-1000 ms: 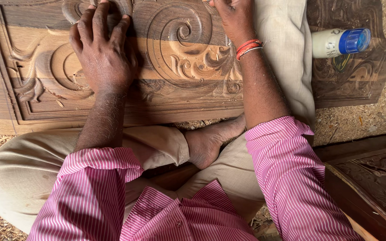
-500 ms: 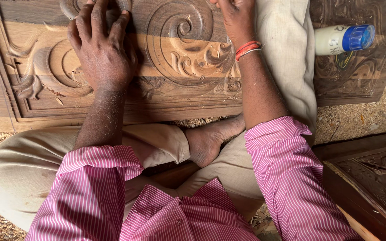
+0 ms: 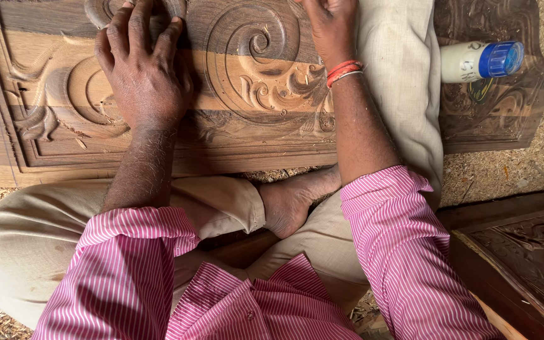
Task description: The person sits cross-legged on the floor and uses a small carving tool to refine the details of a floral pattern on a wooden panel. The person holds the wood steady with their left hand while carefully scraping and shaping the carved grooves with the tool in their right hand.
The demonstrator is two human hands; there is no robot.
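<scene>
A long brown carved wooden panel point(image 3: 39, 44) with scroll and leaf relief lies across my lap. My left hand point(image 3: 143, 72) rests flat on it, fingers spread over a carved curl at the top edge, and nothing shows in its grip. My right hand point(image 3: 327, 25) presses on the panel beside the large spiral point(image 3: 247, 47). Its fingers are cut off by the top of the view, so what it holds is hidden. Orange threads circle that wrist.
A white bottle with a blue cap point(image 3: 481, 61) lies on a darker carved board point(image 3: 498, 119) at the right. Another carved piece point(image 3: 530, 252) sits at the lower right. Sawdust point(image 3: 511, 173) covers the ground. My bare foot point(image 3: 288, 201) is tucked under the panel.
</scene>
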